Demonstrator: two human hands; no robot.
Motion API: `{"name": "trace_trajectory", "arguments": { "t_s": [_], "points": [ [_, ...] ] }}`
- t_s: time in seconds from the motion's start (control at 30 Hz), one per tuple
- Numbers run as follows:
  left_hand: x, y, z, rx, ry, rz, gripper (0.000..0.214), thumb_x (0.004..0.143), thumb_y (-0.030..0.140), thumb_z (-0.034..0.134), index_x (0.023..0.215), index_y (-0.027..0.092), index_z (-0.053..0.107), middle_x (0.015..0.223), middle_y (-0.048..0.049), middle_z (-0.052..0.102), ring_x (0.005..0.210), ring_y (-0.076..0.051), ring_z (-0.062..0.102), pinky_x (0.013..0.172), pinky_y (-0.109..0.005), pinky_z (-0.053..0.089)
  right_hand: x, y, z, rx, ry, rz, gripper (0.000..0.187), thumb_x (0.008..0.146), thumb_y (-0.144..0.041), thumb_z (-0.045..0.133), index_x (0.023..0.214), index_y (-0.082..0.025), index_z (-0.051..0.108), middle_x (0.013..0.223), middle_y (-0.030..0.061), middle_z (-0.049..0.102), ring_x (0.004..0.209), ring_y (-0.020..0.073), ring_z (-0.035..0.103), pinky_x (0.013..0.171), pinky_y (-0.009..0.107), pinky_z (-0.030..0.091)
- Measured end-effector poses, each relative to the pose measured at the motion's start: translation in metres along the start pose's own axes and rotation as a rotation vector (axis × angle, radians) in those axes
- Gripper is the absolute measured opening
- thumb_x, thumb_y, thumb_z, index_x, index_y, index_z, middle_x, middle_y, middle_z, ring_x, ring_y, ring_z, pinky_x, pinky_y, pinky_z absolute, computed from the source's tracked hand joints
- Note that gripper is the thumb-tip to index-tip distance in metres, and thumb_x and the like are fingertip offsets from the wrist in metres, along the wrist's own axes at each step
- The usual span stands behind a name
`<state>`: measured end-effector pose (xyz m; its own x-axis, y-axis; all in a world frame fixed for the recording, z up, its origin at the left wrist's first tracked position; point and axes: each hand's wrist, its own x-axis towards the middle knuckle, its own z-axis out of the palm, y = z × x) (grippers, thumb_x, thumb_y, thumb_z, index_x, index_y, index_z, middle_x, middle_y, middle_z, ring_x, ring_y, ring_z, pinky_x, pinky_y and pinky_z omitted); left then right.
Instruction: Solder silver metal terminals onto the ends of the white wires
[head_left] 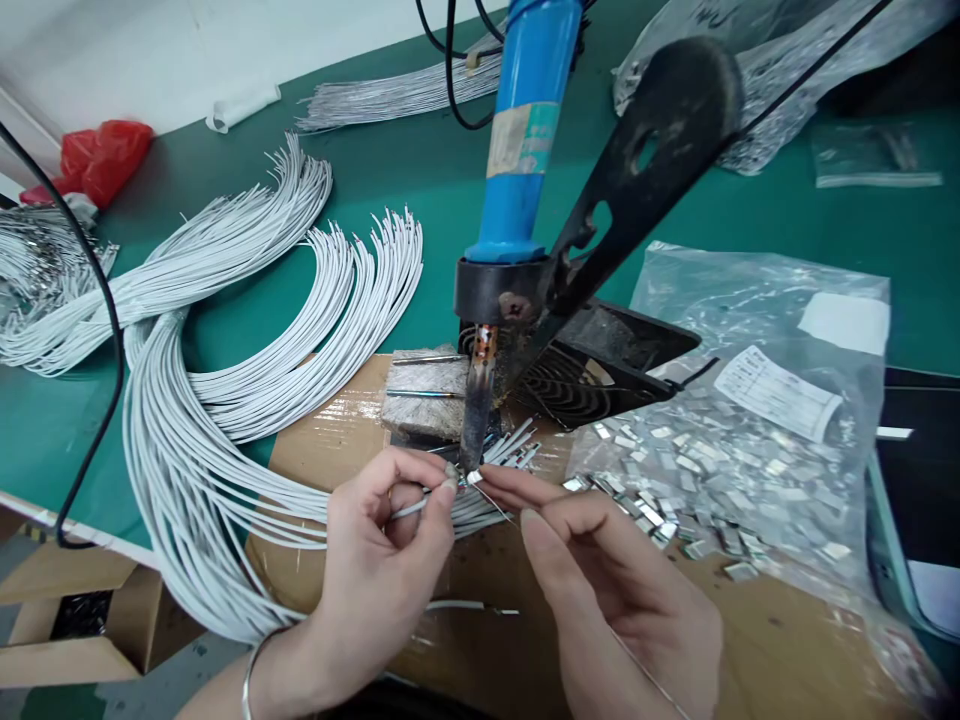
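Observation:
My left hand (390, 550) pinches a white cable between thumb and forefinger, its end close under the soldering iron's tip. My right hand (615, 590) holds a thin solder wire (493, 501) between thumb and fingers; the wire's tail trails below the palm. A small shiny metal tab (474, 478) sits at the hot tip, by my right fingertips; what exactly supports it is unclear. The soldering iron (517, 140), blue-handled, hangs tip down in a black holder arm (645, 170). Beneath it lie several stripped cable ends (517, 450).
Bundles of white cables (202, 470) curve over the left side. At right, loose metal tabs (660, 515) spill from a clear plastic bag (757, 290). A black fan (577, 380) and a grey block (424, 390) stand behind the iron tip. One cable (457, 605) lies on the cardboard.

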<state>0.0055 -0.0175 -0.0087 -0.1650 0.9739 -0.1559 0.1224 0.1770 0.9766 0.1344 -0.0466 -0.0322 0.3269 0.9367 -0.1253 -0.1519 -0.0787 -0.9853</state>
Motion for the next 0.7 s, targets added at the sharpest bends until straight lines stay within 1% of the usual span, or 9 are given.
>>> {"name": "trace_trajectory", "arguments": {
  "t_s": [0.1,0.17,0.37,0.43,0.5,0.57,0.63,0.7],
  "points": [
    [-0.0041,-0.0076,-0.0019,0.014,-0.005,0.020,0.012,0.093,0.019,0.071,0.081,0.018,0.071,0.091,-0.0031,0.074,0.055,-0.004,0.050,0.045,-0.014,0.032,0.0025,0.0015,-0.0018,0.004,-0.056,-0.032,0.028,0.101,-0.032,0.071,0.074,-0.024,0.065,0.108,0.0006,0.086,0.102,0.0135,0.083,0.089,0.014,0.062],
    [-0.0059,-0.0108,-0.0030,0.024,-0.012,0.026,0.012,0.094,0.020,0.071,0.082,0.018,0.071,0.092,-0.0031,0.074,0.056,-0.005,0.050,0.045,-0.015,0.031,0.0050,0.0030,-0.0046,-0.007,-0.100,-0.050,0.027,0.102,-0.031,0.070,0.075,-0.024,0.066,0.110,0.0002,0.086,0.102,0.0129,0.083,0.089,0.012,0.061],
    [-0.0067,-0.0121,-0.0048,0.065,-0.029,0.045,0.013,0.095,0.020,0.071,0.083,0.018,0.071,0.094,-0.0048,0.074,0.062,-0.007,0.058,0.047,-0.014,0.036,0.0081,0.0060,-0.0067,-0.014,-0.136,-0.024,0.029,0.104,-0.034,0.068,0.076,-0.023,0.066,0.112,0.0008,0.086,0.105,0.0130,0.082,0.088,0.010,0.060],
    [-0.0067,-0.0114,-0.0047,0.094,-0.021,0.064,0.013,0.095,0.020,0.070,0.083,0.018,0.071,0.093,-0.0051,0.074,0.064,-0.008,0.061,0.048,-0.014,0.039,0.0077,0.0072,-0.0049,-0.023,-0.116,-0.014,0.028,0.103,-0.036,0.068,0.079,-0.024,0.067,0.110,0.0021,0.086,0.103,0.0143,0.083,0.086,0.011,0.062],
    [-0.0068,-0.0104,-0.0042,0.133,-0.012,0.094,0.012,0.094,0.019,0.069,0.082,0.018,0.070,0.089,-0.0055,0.074,0.066,-0.010,0.063,0.049,-0.014,0.041,0.0072,0.0086,-0.0032,-0.016,-0.053,0.007,0.020,0.104,-0.040,0.067,0.091,-0.026,0.069,0.105,0.0025,0.087,0.096,0.0151,0.084,0.083,0.014,0.065],
    [-0.0072,-0.0095,-0.0034,0.165,-0.006,0.125,0.012,0.093,0.016,0.068,0.081,0.018,0.069,0.085,-0.0050,0.073,0.064,-0.010,0.063,0.049,-0.014,0.043,0.0066,0.0095,-0.0021,-0.032,0.010,0.032,0.019,0.106,-0.045,0.063,0.103,-0.027,0.071,0.099,0.0023,0.087,0.090,0.0156,0.085,0.082,0.017,0.067],
    [-0.0082,-0.0095,-0.0025,0.182,-0.003,0.157,0.012,0.092,0.014,0.067,0.081,0.019,0.068,0.083,-0.0036,0.073,0.060,-0.009,0.061,0.048,-0.014,0.044,0.0057,0.0093,-0.0017,-0.101,0.021,0.051,0.026,0.105,-0.048,0.064,0.104,-0.027,0.077,0.098,0.0037,0.087,0.089,0.0166,0.085,0.083,0.018,0.067],
    [-0.0099,-0.0107,-0.0018,0.198,-0.008,0.187,0.012,0.094,0.013,0.065,0.084,0.020,0.067,0.085,-0.0020,0.074,0.055,-0.007,0.057,0.049,-0.014,0.045,0.0048,0.0085,-0.0015,-0.153,0.011,0.073,0.025,0.099,-0.049,0.072,0.099,-0.027,0.083,0.100,0.0052,0.087,0.089,0.0182,0.085,0.080,0.016,0.067]
  ]
}}
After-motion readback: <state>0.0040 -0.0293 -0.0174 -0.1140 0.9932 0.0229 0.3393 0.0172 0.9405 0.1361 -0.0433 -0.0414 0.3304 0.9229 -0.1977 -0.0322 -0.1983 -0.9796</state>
